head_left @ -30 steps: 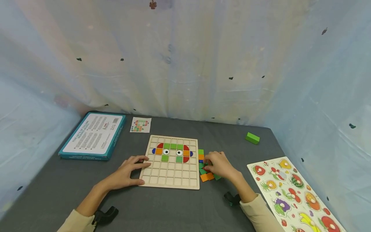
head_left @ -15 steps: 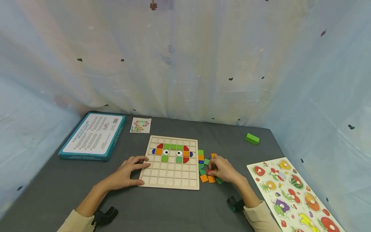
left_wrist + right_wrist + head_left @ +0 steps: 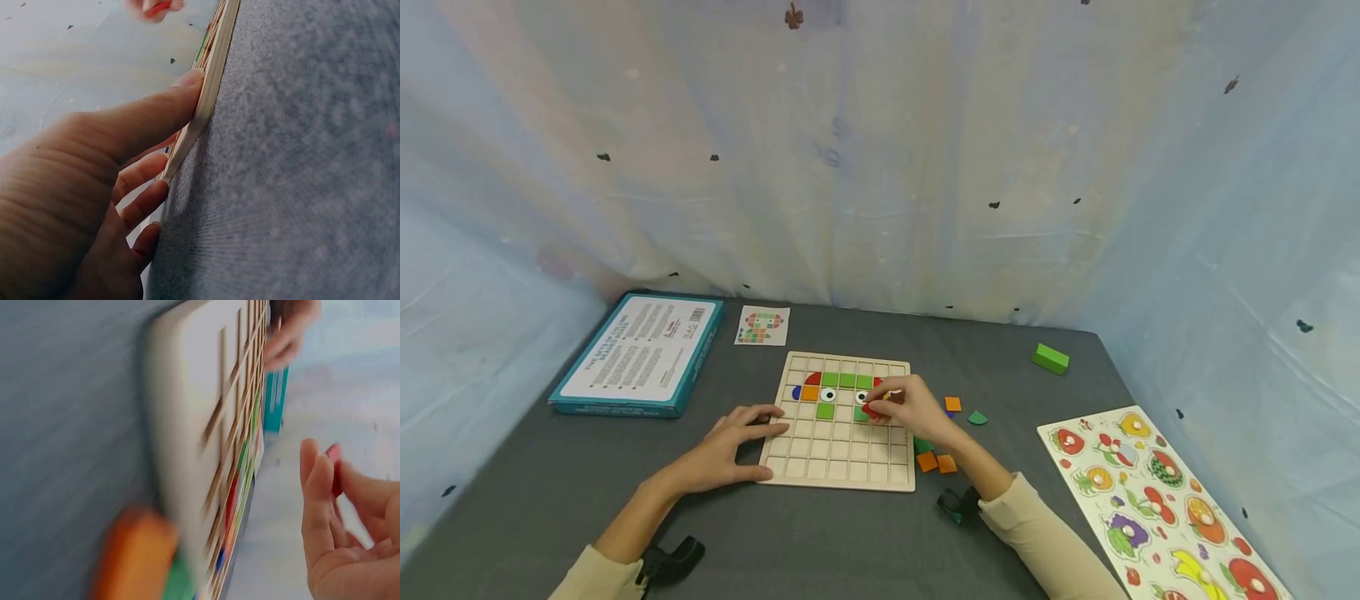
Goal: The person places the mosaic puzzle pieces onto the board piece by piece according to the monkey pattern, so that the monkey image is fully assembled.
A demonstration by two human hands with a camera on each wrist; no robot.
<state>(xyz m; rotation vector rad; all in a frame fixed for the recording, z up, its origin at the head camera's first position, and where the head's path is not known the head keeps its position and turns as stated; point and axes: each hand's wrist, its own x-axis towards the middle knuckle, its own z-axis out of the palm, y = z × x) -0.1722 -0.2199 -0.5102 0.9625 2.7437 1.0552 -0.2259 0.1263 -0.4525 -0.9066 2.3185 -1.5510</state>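
Note:
A wooden grid board lies on the dark cloth, with colored tiles forming a face in its upper rows. My left hand rests against its left side, fingers spread along the edge and thumb at the near corner; in the left wrist view the thumb touches the wooden edge. Over the right part of the board, my right hand pinches a small red tile between thumb and fingertips. That hand hides the tiles at the right end of the face.
Loose orange tiles and green tiles lie right of the board. A pattern card and a teal box are behind left. A green block and a fruit puzzle board are at right.
My right hand has picked the red tile from the loose tiles and moved left over the board with it. My left hand has stayed at the board's edge.

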